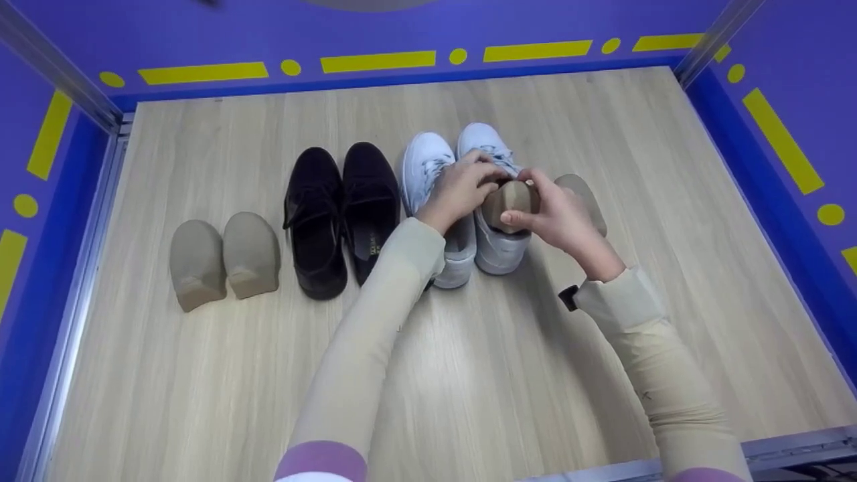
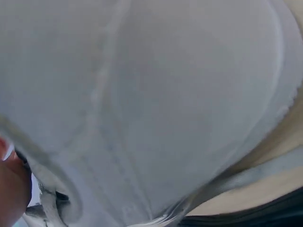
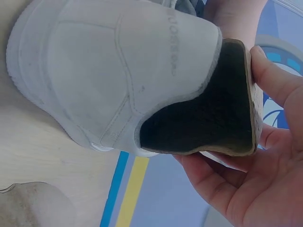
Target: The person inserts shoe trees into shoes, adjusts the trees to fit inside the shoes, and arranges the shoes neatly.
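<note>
A beige, hollow shoe insert [image 1: 511, 204] sits part way in the opening of the right-hand white sneaker [image 1: 501, 251]. My right hand [image 1: 559, 217] grips its back end between thumb and fingers. In the right wrist view the dark hollow of the insert [image 3: 199, 123] faces the camera beside the sneaker's heel [image 3: 94, 71]. My left hand [image 1: 462, 187] reaches over the other white sneaker [image 1: 423, 164] and holds the right-hand one at its tongue, its fingers curled close to the insert. White sneaker upper [image 2: 180, 94] fills most of the left wrist view.
Two dark lace-up shoes [image 1: 315, 221] stand left of the sneakers. Farther left, two beige inserts [image 1: 196, 261] lie side by side. Another beige insert [image 1: 581, 194] lies behind my right hand. Purple-blue walls [image 1: 375, 33] enclose the wood-patterned board [image 1: 221, 395] at the back and sides.
</note>
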### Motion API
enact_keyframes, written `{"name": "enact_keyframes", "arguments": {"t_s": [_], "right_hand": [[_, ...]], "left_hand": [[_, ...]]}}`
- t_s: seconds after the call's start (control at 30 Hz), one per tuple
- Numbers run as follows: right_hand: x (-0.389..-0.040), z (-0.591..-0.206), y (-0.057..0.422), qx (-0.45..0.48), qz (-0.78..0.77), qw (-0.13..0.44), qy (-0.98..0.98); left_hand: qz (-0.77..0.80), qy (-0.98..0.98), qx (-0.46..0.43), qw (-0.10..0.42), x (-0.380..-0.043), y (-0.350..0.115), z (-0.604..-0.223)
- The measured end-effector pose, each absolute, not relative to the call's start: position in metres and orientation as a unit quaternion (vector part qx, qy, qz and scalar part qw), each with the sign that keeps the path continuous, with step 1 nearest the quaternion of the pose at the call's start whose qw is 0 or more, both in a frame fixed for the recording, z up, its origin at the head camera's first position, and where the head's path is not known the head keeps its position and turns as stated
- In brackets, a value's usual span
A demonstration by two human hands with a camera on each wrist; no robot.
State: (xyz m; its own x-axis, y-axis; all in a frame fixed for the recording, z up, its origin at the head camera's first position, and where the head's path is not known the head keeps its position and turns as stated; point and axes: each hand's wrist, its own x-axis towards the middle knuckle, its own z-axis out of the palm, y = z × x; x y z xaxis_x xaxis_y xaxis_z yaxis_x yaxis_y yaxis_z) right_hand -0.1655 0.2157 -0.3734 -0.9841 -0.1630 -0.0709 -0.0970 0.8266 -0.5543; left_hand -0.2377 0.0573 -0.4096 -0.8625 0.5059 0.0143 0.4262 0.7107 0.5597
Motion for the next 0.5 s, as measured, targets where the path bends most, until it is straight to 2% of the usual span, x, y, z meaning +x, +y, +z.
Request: {"name": "enact_keyframes", "arguments": {"t_s": [0.2, 0.27, 0.5], "right_hand": [[-0.1651, -0.3745, 0.2151, -0.068, -0.287, 0.049, 0.954], [-0.1649, -0.3746, 0.215, -0.067, -0.287, 0.047, 0.955], [-0.1643, -0.3766, 0.2144, -0.07, -0.278, 0.038, 0.957]], "left_hand": [[0.275, 0.916, 0.291, -0.003, -0.2363, 0.0588, -0.4111], [0.28, 0.912, 0.299, -0.013, -0.2365, 0.0585, -0.4105], [0.293, 0.908, 0.298, 0.033, -0.2392, 0.057, -0.4052]]}}
